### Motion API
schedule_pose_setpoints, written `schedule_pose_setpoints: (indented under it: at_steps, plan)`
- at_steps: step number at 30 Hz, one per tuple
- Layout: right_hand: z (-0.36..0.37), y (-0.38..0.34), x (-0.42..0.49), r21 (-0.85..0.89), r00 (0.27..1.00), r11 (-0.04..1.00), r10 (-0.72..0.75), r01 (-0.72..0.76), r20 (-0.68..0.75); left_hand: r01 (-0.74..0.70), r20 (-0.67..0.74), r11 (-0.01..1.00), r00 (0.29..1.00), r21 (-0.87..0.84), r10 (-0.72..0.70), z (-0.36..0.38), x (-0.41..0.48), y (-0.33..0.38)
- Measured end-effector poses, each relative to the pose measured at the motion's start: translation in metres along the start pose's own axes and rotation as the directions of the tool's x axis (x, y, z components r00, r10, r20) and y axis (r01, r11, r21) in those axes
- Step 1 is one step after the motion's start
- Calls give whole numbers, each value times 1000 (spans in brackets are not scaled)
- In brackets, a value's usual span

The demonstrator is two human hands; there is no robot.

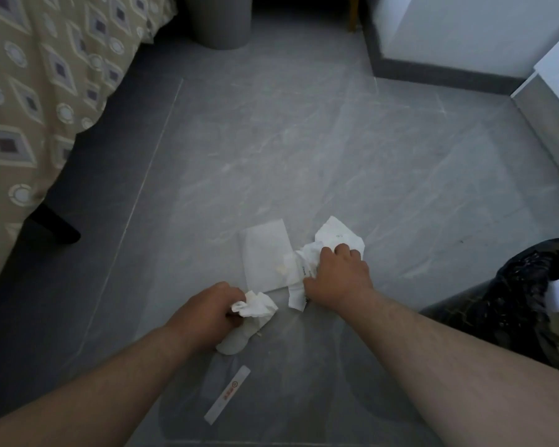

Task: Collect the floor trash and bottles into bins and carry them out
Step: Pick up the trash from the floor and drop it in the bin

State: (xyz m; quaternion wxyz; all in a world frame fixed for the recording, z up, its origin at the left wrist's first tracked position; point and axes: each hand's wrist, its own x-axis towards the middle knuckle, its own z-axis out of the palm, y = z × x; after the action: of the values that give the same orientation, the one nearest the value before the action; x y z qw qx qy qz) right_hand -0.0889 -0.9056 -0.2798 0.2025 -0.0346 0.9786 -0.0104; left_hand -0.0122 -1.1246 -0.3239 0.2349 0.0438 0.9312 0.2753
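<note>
White paper trash lies on the grey tiled floor in front of me. My left hand (pixel 208 309) grips a crumpled white tissue (pixel 255 306), and more white tissue (pixel 234 343) sits just below it. My right hand (pixel 336 274) has its fingers curled into a bunch of crumpled white paper (pixel 338 235). A flat white tissue sheet (pixel 263 250) lies between the two hands. Nearer to me lies a long thin paper wrapper (pixel 228 393) with red print. A bin lined with a black bag (pixel 513 301) stands at my right.
A bed with a patterned beige cover (pixel 36 101) and a dark leg (pixel 55 225) fills the left side. A grey bin (pixel 220 21) stands at the far end of the floor. White furniture (pixel 555 79) and a wall with a dark skirting line the right.
</note>
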Motion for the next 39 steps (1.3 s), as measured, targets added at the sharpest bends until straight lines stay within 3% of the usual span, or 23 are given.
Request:
schedule_pose_setpoints:
  at_steps: [4, 10, 14, 23, 29, 33, 39]
  plan:
    - [-3, -23, 1, 128, 985, 990, -32, 54, -171, 29, -19, 999, 999, -25, -30, 0, -4, -1]
    - [-3, -48, 25, 57, 1000, 998, 25, -25, 10, 45, -63, 998, 997, -50, -48, 0, -7, 0]
    - [-1, -49, 26, 47, 998, 997, 62, -62, 5, 69, -49, 991, 996, -117, -75, -2, -9, 2]
    - [11, -35, 11, 45, 992, 991, -128, 127, 19, 100, -77, 980, 990, -173, -115, 3, -15, 1]
    - [-9, -17, 7, 81, 975, 991, -86, 105, -205, 125, -110, 957, 981, -261, -158, -4, -19, 10]
    - [-44, -6, -7, 329, 935, 939, 23, 102, -354, 123, -166, 911, 965, -393, -202, -26, -29, 28]
    - [-125, 9, -71, 515, 852, 799, 7, 311, -524, 50, -268, 768, 921, -639, -282, -93, -52, 80]
